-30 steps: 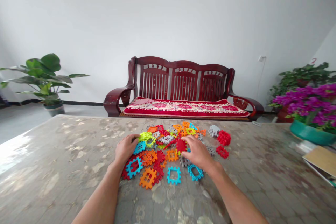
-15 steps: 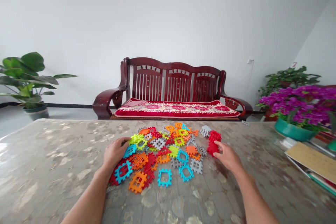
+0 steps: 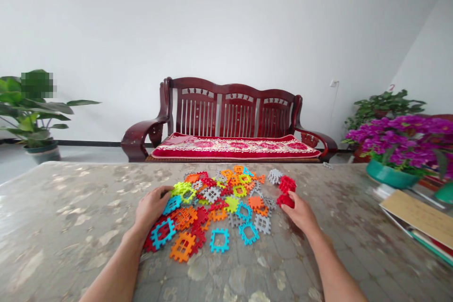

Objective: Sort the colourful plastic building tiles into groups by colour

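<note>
A spread of flat toothed plastic tiles (image 3: 219, 203) in red, orange, blue, green and grey lies on the marbled table (image 3: 71, 226). My left hand (image 3: 152, 207) rests on the pile's left edge, fingers curled over a blue tile (image 3: 172, 205) and a green one. My right hand (image 3: 300, 211) sits at the pile's right side, fingers closed on a red tile (image 3: 285, 200), just below a small stack of red tiles (image 3: 287, 184). A grey stack (image 3: 275, 176) stands beside it.
A potted purple-flowered plant (image 3: 399, 151) and a stack of books or papers (image 3: 417, 219) occupy the table's right side. Beyond the table stand a dark wooden bench with a red cushion (image 3: 233, 127) and a leafy floor plant (image 3: 31, 113) at left.
My right hand moved from the middle of the pile to its right side with a red tile and now holds it near the red stack. The left hand stayed put.
</note>
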